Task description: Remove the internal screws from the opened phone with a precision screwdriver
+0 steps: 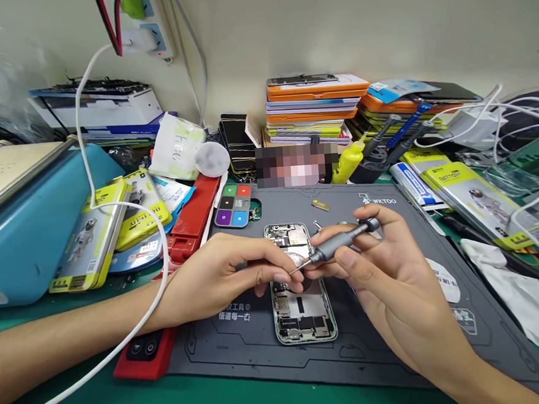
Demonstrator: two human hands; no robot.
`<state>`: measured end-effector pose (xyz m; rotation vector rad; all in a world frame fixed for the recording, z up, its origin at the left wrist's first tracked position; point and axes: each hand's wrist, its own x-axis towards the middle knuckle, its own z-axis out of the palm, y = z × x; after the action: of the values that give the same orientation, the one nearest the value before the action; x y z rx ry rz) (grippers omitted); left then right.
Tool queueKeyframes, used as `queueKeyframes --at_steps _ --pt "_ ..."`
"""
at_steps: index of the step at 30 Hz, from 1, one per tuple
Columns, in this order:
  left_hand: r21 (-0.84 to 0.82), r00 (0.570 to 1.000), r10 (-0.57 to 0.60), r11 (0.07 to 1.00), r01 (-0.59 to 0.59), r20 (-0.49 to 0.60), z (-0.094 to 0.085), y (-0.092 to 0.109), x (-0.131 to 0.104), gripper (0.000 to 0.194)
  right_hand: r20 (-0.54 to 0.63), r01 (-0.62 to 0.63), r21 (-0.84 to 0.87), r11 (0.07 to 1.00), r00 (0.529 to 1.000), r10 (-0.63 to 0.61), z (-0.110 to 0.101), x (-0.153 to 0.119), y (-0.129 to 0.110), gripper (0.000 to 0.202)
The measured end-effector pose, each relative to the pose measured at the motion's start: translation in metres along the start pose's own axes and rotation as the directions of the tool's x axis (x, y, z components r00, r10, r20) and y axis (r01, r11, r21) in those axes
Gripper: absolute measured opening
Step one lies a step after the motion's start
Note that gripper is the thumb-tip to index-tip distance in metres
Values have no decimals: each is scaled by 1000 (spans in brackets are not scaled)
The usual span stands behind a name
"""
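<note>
My right hand holds a grey screwdriver between thumb and fingers, its thin shaft slanting down to the left. At the shaft's tip, the thumb and fingers of my left hand are pinched together; whatever lies between them is too small or hidden to make out. Both hands are above an opened phone lying on a grey work mat. Its inside faces up, with boards and metal parts showing, and my fingers cover its middle. Beyond the phone lies a small gold-coloured piece.
A tray with coloured squares sits left of the phone, near a long red device. Yellow battery packs flank both sides. A white cable crosses over my left forearm. Behind stand stacked orange boxes and a yellow bottle.
</note>
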<state>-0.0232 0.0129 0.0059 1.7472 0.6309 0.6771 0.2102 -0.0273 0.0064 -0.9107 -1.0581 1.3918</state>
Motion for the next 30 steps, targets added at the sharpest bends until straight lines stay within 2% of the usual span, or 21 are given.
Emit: queueKeyframes --at_steps 12,23,30 --pt "25 1000 23 999 -24 16 -2 -1 1 17 27 -15 32 999 1000 14 -2 0 1 34" --pt "35 1000 -16 999 15 16 -2 0 0 17 19 -23 21 1000 1000 23 -1 0 -1 36" --pt "66 999 16 998 -18 33 -3 0 1 16 31 -46 54 998 999 44 -1 1 0 36"
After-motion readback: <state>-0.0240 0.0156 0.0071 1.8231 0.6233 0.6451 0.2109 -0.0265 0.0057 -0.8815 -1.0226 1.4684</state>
